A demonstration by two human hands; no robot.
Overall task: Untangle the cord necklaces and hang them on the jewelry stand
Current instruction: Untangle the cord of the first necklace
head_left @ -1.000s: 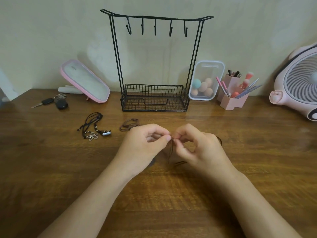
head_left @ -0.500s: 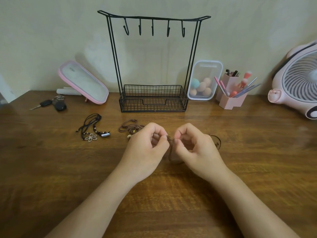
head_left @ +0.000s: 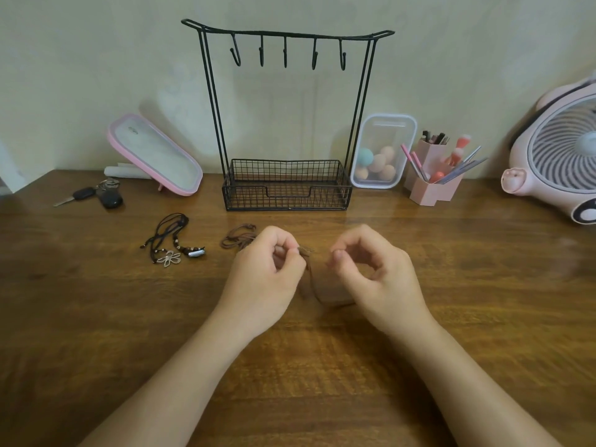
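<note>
My left hand pinches the knotted end of a thin brown cord necklace between thumb and forefinger. My right hand is a short gap to the right, its thumb and forefinger pinched together; the cord loops down and runs under its palm. A second brown cord bundle lies just left of my left hand. Further left lies a black cord necklace with beads and a flower pendant. The black wire jewelry stand stands behind, and all its hooks are bare.
A pink-framed mirror and car keys sit back left. A clear box of sponges, a pink brush holder and a pink fan line the back right of the wooden table.
My hands have moved apart: their fingertips touched over the cord before, and now a gap separates them. The cord's end now shows at my left fingertips.
</note>
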